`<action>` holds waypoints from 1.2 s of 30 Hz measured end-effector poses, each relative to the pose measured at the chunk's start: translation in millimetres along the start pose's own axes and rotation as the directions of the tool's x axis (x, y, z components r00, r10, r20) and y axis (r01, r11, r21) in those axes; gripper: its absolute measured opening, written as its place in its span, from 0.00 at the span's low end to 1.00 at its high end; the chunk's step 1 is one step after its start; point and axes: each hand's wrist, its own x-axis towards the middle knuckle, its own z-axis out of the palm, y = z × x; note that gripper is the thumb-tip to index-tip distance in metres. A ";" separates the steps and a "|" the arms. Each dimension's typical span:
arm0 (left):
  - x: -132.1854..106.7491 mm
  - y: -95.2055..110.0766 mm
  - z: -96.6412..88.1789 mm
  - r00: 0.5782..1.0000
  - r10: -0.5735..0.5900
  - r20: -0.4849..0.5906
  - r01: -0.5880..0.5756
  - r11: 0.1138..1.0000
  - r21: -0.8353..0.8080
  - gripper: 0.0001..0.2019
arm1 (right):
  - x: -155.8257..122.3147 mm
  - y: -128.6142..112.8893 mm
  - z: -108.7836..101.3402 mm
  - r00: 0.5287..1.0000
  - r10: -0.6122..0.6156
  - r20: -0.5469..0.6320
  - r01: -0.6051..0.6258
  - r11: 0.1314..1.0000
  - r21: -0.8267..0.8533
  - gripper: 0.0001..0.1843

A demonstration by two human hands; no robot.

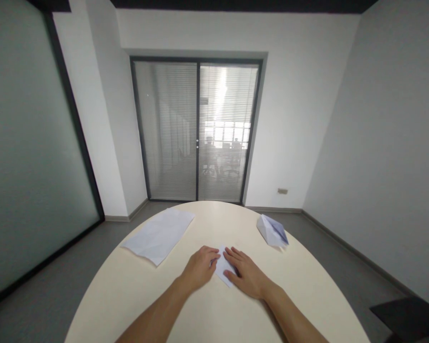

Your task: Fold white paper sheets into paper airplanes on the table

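A small folded piece of white paper [222,269] lies on the round cream table [200,314], in the middle. My left hand [199,267] rests on its left edge with the fingers curled and pinched against the paper. My right hand [246,273] lies flat on the paper's right side, fingers stretched out and together, pressing it down. Most of the paper is hidden under the two hands.
A flat creased white sheet [159,235] lies at the table's far left. A folded paper shape [271,230] sits near the far right edge. Beyond the table are a grey floor, white walls and a glass sliding door [197,128] with blinds. A dark object [407,312] is at lower right.
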 end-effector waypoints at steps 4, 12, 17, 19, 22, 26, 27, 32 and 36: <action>-0.8 2.6 -1.8 0.999 0.025 0.028 -0.025 1.000 0.010 0.16 | -0.2 -1.7 -1.4 1.000 0.020 0.015 -0.020 1.000 0.019 0.35; -1.2 9.0 -9.5 0.990 0.099 0.097 -0.089 0.991 -0.101 0.13 | -2.5 -5.6 -2.9 0.999 0.025 0.033 -0.027 0.997 0.070 0.36; -2.1 11.8 -12.7 0.993 0.092 0.072 -0.086 0.993 -0.080 0.12 | -2.1 -4.5 -2.0 0.999 0.022 0.023 -0.023 0.998 0.061 0.33; -2.6 14.7 -14.4 0.992 0.100 0.074 -0.096 0.994 -0.059 0.11 | -1.4 -2.5 0.7 0.999 0.042 0.006 -0.042 0.998 0.041 0.33; -2.7 21.0 -16.7 0.992 0.100 0.080 -0.100 0.995 -0.014 0.09 | -0.8 1.7 4.5 0.997 0.070 -0.035 -0.069 0.997 0.027 0.31; -1.6 26.2 -16.5 0.994 0.085 0.068 -0.087 0.996 0.035 0.09 | -1.7 5.3 4.3 0.996 0.061 -0.069 -0.058 0.998 0.039 0.28; -1.6 26.0 -15.8 0.994 0.085 0.069 -0.087 0.996 0.035 0.08 | -2.0 5.5 3.4 0.996 0.052 -0.069 -0.049 0.998 0.044 0.28; -4.0 17.7 -8.7 0.990 0.098 0.100 -0.097 0.995 -0.015 0.15 | -2.4 4.5 0.9 0.999 0.030 -0.045 -0.028 0.999 0.046 0.26; -6.0 9.7 -1.5 0.990 0.078 0.118 -0.084 0.995 0.046 0.19 | -0.3 5.6 3.1 0.994 0.034 -0.108 -0.031 0.999 0.032 0.26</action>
